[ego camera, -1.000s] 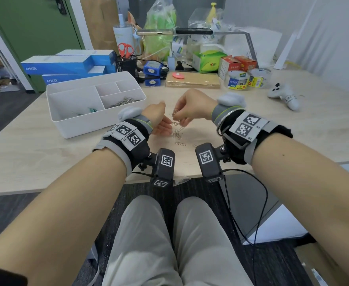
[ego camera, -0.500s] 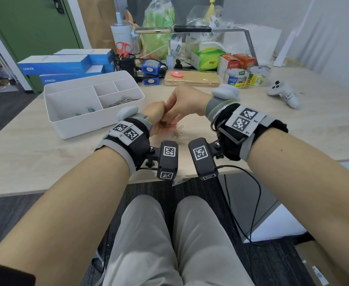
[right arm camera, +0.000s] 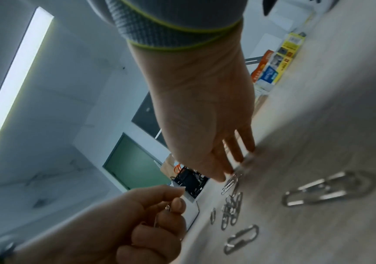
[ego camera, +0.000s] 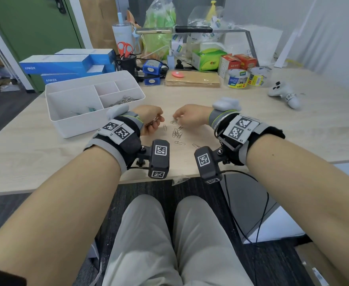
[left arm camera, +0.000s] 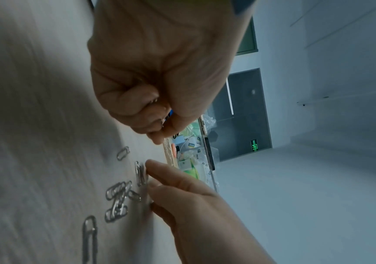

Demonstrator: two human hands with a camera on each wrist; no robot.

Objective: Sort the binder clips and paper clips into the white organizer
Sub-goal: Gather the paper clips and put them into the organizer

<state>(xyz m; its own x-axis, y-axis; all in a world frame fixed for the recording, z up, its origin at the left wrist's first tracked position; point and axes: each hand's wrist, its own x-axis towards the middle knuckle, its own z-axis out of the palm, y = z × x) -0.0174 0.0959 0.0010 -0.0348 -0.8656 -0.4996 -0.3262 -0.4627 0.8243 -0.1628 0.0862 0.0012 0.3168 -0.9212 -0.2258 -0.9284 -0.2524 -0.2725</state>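
Several silver paper clips [ego camera: 177,133] lie loose on the wooden table [ego camera: 272,129] between my hands. My left hand [ego camera: 156,122] is curled into a fist and grips a bunch of paper clips [right arm camera: 167,208]; their metal ends poke out between the fingers [left arm camera: 162,123]. My right hand [ego camera: 177,118] reaches down with fairly straight fingers [right arm camera: 239,153], and its fingertips touch the far clips [left arm camera: 141,173] of the pile. The white organizer [ego camera: 74,129] stands to the left, with a heap of paper clips [ego camera: 124,100] in one compartment and a teal binder clip [ego camera: 91,109] in the large one.
Blue boxes [ego camera: 62,64], a mesh pen cup with scissors [ego camera: 126,61], tape rolls [ego camera: 236,78], a cardboard pad [ego camera: 192,79] and a white controller [ego camera: 284,93] crowd the back of the table. The near table edge runs just under my wrists.
My hands were pressed together over the pile; now they have parted. The left has closed into a fist round its clips, and the right has gone back down to the loose clips.
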